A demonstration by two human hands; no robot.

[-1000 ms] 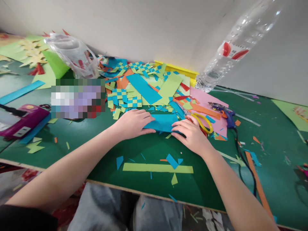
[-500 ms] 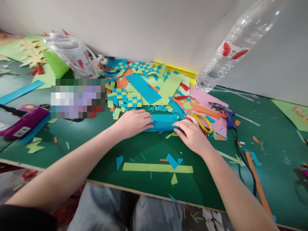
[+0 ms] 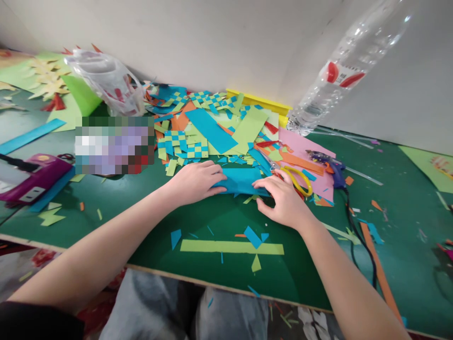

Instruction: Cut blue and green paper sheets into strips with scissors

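Observation:
A folded piece of blue paper [image 3: 240,179] lies on the green tabletop between my hands. Over its left end my left hand [image 3: 198,182] is closed, fingers on top and thumb at the near edge, holding it down. The fingertips of my right hand [image 3: 283,196] rest on the paper's right part, while its thumb stands apart, off the near edge. Just beyond the right hand lie yellow-handled scissors [image 3: 299,179], partly covered by it. Closer to me is a light green paper strip [image 3: 230,247] with small blue scraps around it.
Woven blue-green paper pieces [image 3: 193,144] pile up behind my hands. At right are a blue glue gun [image 3: 338,172] with a black cord and an orange strip [image 3: 380,274]. A clear plastic bottle [image 3: 339,75], a plastic bag [image 3: 113,87] and a purple power strip [image 3: 38,177] also stand about.
The right thumb has dropped away from the paper's near edge, widening its gap to the fingers. More of the paper's right end shows. My left hand has hardly moved.

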